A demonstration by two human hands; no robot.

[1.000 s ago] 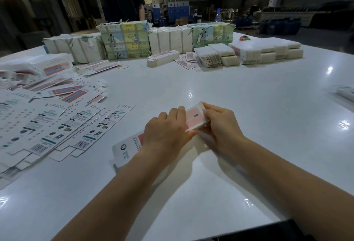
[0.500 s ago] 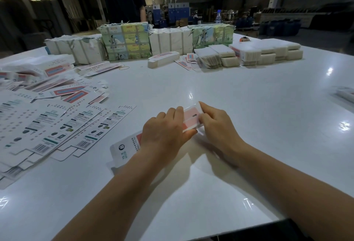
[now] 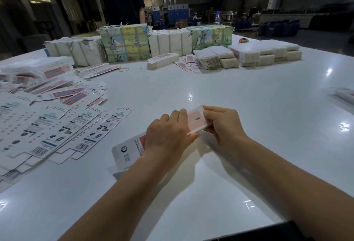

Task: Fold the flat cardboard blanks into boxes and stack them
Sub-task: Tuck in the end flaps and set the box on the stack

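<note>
Cardboard blank [image 3: 195, 121]: held between both hands, low over the white bench [image 3: 249, 106]
Left hand [image 3: 168, 135]: fingers curled over its middle
Right hand [image 3: 224, 124]: pinching its far end
Flat blanks [image 3: 57, 126]: fanned out left of the left hand

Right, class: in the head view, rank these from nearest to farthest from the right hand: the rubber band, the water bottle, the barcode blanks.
From the right hand:
1. Barcode blanks, spread at left.
2. Rubber band, on the table, far left.
3. Water bottle, beyond the table's far edge.
</note>
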